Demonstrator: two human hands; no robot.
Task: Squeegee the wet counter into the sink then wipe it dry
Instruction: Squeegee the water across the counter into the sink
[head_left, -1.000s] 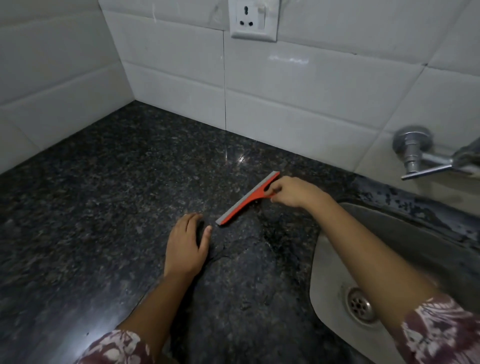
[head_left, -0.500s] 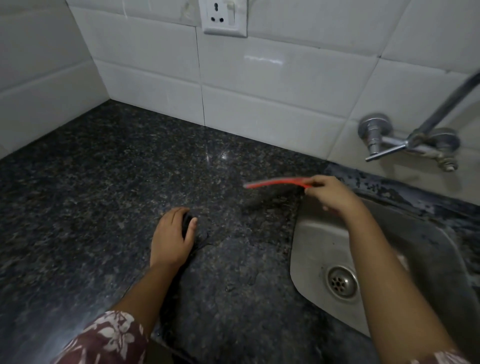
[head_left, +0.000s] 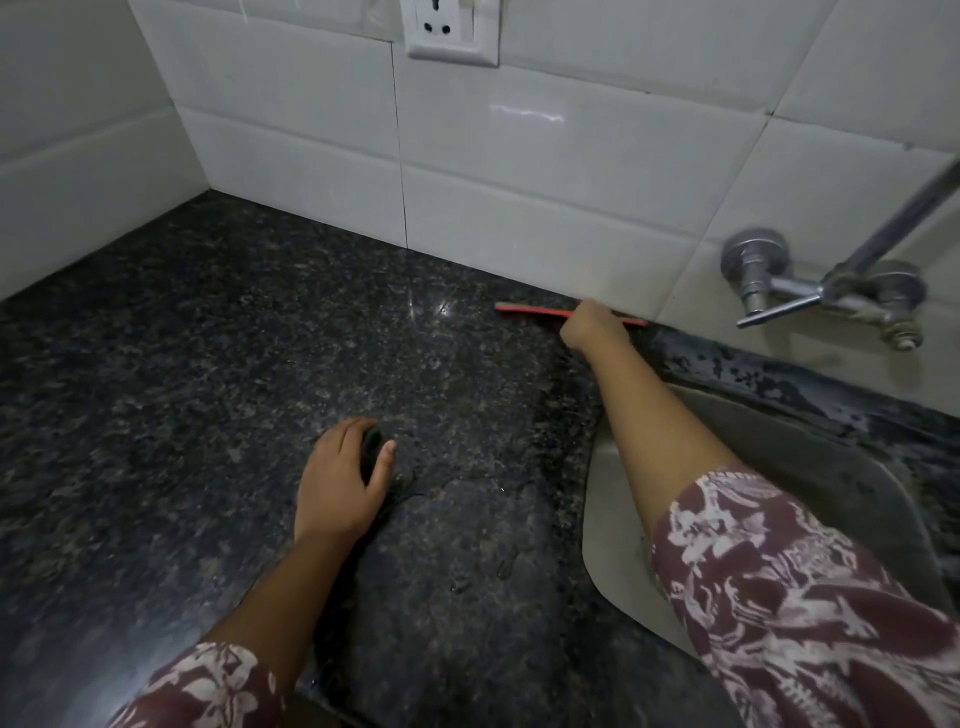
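My right hand (head_left: 589, 325) grips the red squeegee (head_left: 530, 310) at the back of the dark speckled granite counter (head_left: 218, 374). The blade lies along the foot of the tiled wall, just left of the sink. My left hand (head_left: 340, 480) rests flat on the counter in the middle, fingers apart, holding nothing. A thin sheet of water and a few drops (head_left: 506, 569) show on the counter between my left hand and the steel sink (head_left: 883, 499), which is set into the counter at the right under my right forearm.
White tiled walls (head_left: 545, 171) close the counter at the back and left. A wall socket (head_left: 451, 31) sits above the counter. A chrome tap (head_left: 826, 291) sticks out of the wall over the sink's far edge.
My right hand has carried the squeegee from mid-counter up and back to the wall. The blade has turned to lie along the wall's foot. My left hand has stayed in place.
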